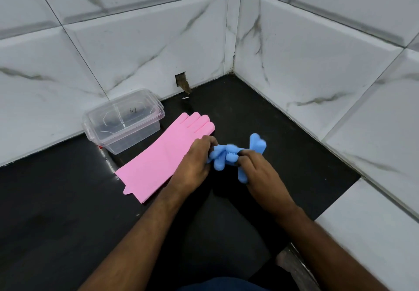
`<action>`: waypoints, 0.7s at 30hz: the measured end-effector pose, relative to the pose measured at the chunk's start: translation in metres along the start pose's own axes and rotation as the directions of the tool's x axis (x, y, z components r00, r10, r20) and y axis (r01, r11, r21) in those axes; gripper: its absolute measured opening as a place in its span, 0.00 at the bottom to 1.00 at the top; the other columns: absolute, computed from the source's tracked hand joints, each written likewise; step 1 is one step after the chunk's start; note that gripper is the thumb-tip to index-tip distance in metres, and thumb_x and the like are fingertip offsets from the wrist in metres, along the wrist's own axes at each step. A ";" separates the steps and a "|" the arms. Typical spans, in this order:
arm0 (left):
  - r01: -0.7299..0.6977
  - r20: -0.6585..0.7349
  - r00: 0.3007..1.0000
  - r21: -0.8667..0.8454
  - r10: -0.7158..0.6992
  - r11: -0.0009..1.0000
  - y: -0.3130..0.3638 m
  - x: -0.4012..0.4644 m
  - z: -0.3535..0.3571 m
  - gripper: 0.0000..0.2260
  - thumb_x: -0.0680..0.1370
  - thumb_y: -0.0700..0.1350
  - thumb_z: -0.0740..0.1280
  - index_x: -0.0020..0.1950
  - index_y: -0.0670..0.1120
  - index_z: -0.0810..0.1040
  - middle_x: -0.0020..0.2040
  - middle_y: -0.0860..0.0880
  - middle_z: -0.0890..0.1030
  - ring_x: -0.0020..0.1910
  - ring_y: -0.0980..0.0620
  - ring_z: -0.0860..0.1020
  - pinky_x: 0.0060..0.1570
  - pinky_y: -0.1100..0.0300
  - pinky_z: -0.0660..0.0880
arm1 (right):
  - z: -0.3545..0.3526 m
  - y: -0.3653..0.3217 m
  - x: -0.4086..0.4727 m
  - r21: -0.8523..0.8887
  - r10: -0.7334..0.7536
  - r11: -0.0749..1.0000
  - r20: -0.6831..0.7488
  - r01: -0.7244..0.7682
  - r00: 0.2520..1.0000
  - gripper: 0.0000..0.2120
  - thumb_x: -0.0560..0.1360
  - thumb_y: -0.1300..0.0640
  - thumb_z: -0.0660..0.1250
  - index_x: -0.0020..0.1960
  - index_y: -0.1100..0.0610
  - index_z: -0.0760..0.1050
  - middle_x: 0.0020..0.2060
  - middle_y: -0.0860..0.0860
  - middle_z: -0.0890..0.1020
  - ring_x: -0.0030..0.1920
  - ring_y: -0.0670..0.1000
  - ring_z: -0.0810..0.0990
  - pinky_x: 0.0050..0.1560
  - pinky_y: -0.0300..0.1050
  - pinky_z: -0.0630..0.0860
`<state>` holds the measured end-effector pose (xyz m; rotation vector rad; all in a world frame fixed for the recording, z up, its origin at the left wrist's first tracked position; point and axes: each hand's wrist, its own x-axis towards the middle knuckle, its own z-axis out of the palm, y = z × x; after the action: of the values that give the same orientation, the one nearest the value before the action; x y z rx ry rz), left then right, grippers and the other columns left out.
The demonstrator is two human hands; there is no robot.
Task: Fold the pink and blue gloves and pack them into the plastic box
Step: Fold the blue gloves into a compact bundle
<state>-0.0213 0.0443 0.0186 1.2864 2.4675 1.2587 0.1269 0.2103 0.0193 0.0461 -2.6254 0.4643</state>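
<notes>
Near the middle of the dark surface (260, 113), a little toward its back corner, both hands work on the blue glove (231, 154). The left hand (195, 166) has its fingers curled round one end of it, and the right hand (256, 172) pinches the other end, so the glove is bunched up between them and lifted just clear of the surface. It is blurred — I cannot tell how many folds it has, only that it is crumpled small with a few of its finger tubes sticking out.

Judged from how things lie, the task is in its early part. The blue glove looks partly folded and is not yet packed. The pink glove (163, 154) lies flat and full length on the surface, untouched by any fold, its cuff toward the front edge and its tips pointing to the back wall; the left hand overlaps its right side. The plastic box (127, 125) stands by the back-left edge against the tiled wall, just beside the pink glove, with its clear lid on — so opening it, finishing the blue glove, folding the pink one and packing both are left.

Counted: one blue glove, one pink glove, one plastic box with one lid, two hands.
</notes>
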 end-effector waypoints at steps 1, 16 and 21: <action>0.005 0.044 0.999 0.024 -0.006 1.000 -0.002 -0.004 0.002 0.19 0.79 0.39 0.66 0.68 0.53 0.71 0.55 0.54 0.76 0.53 0.53 0.76 0.56 0.57 0.75 | 0.005 -0.001 -0.004 -0.034 -0.029 0.999 0.024 0.030 0.999 0.13 0.73 0.65 0.71 0.58 0.60 0.77 0.57 0.55 0.80 0.56 0.53 0.78 0.57 0.45 0.75; -0.184 0.255 0.963 0.384 0.088 0.905 -0.019 -0.036 -0.002 0.25 0.80 0.44 0.63 0.78 0.53 0.69 0.73 0.46 0.69 0.64 0.46 0.70 0.61 0.52 0.74 | -0.023 -0.015 -0.020 -0.148 -0.017 0.989 0.018 0.019 1.000 0.09 0.77 0.55 0.64 0.55 0.51 0.80 0.58 0.48 0.79 0.54 0.49 0.78 0.49 0.44 0.74; -0.163 0.258 0.964 0.355 0.071 0.921 -0.018 -0.036 -0.003 0.26 0.79 0.41 0.62 0.78 0.53 0.69 0.71 0.47 0.70 0.61 0.47 0.71 0.60 0.51 0.74 | -0.020 0.024 0.022 0.238 0.695 0.689 0.050 -0.685 0.717 0.20 0.83 0.42 0.57 0.67 0.52 0.74 0.62 0.51 0.77 0.62 0.52 0.76 0.62 0.48 0.72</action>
<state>-0.0111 0.0116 -0.0022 1.5845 2.5583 0.6105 0.1138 0.2411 0.0380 -0.9067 -2.4406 1.0206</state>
